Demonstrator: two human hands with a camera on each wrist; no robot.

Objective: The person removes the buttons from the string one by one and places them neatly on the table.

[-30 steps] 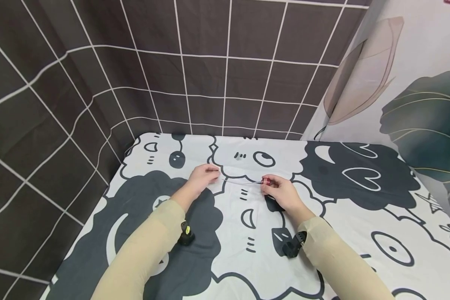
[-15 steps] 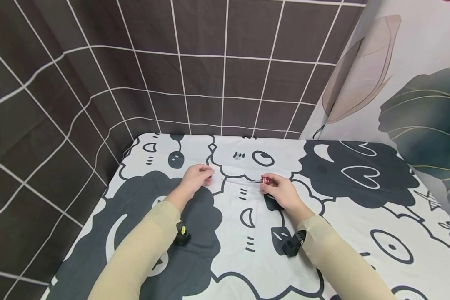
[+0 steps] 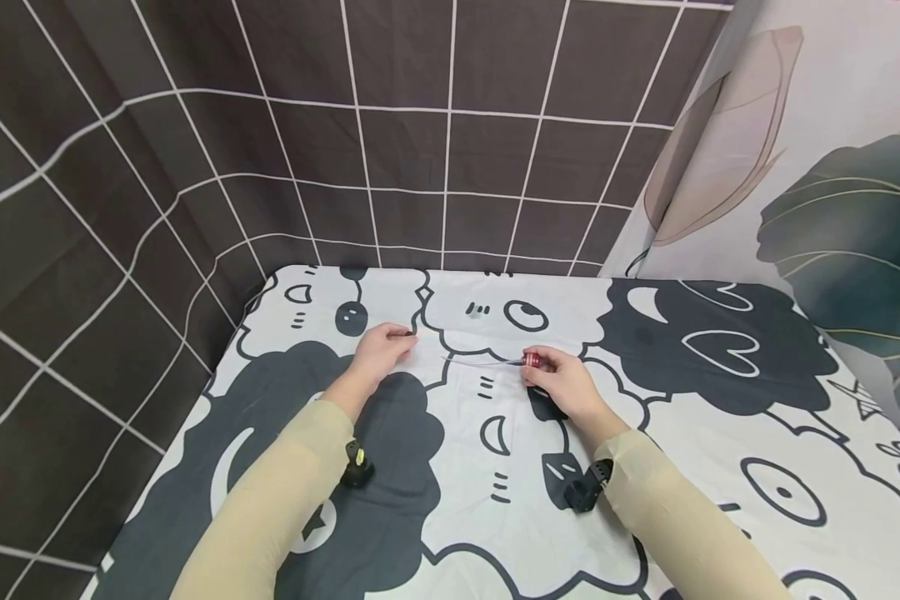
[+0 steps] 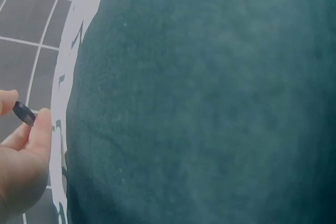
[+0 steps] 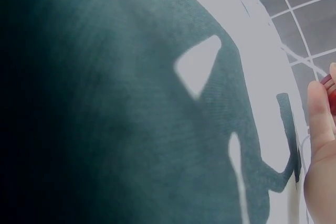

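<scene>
My left hand (image 3: 377,356) pinches a small black disc (image 4: 23,114) between thumb and fingers, clearest in the left wrist view. To the right, my right hand (image 3: 566,385) grips a small red banded cylinder (image 3: 529,360) by its end, the rest hidden by the fingers. From the cylinder a thin whitish strand (image 3: 480,364), dark where it joins, reaches left and ends in a gap short of my left hand. The right wrist view catches only the edge of the red cylinder, in the fingers at the far right.
Both hands are over a table covered by a black-and-white cartoon cloth (image 3: 465,500). A dark curtain with white grid lines (image 3: 405,150) hangs behind and to the left. A leaf-patterned curtain (image 3: 855,250) hangs at the right. Black wrist cameras (image 3: 588,486) sit under both wrists.
My left hand has drawn away to the left from the strand's end, and the black disc now shows at its fingertips. My right hand and the red cylinder have hardly moved.
</scene>
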